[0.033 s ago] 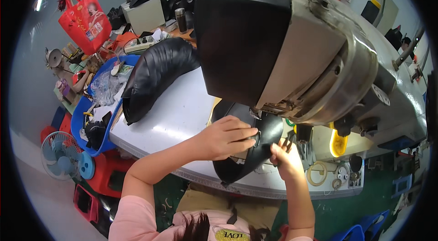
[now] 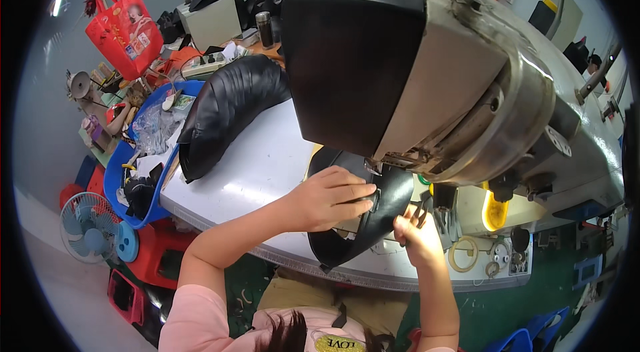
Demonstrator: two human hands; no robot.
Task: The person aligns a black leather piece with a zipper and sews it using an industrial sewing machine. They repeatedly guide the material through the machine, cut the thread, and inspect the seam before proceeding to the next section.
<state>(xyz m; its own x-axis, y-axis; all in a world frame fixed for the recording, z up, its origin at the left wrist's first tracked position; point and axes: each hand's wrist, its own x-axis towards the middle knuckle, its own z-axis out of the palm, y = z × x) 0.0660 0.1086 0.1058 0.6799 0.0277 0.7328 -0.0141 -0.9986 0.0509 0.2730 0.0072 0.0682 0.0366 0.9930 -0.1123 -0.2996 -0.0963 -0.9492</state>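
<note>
A black leather piece (image 2: pixel 390 215), curved round an opening like a shoe upper, lies on the white table under the sewing machine head. My left hand (image 2: pixel 327 200) reaches across that opening, with its fingers closed on the inner edge beside a small dark strap or buckle. To the right, my right hand (image 2: pixel 419 235) is closed around a small dark two-pronged tool (image 2: pixel 421 211) that looks like thread snips. Its thumb is close to the leather's outer edge. The needle area is partly hidden behind the machine head.
The sewing machine (image 2: pixel 360 65) looms over the work. A bundle of black leather pieces (image 2: pixel 230 112) lies on the table's left, beside a blue bin (image 2: pixel 115 179) of scraps. Tape rolls (image 2: pixel 462 254) and bobbins are at the right edge. A fan (image 2: pixel 90 235) stands lower left.
The leather piece and my right hand have shifted very slightly left. Both grips look the same.
</note>
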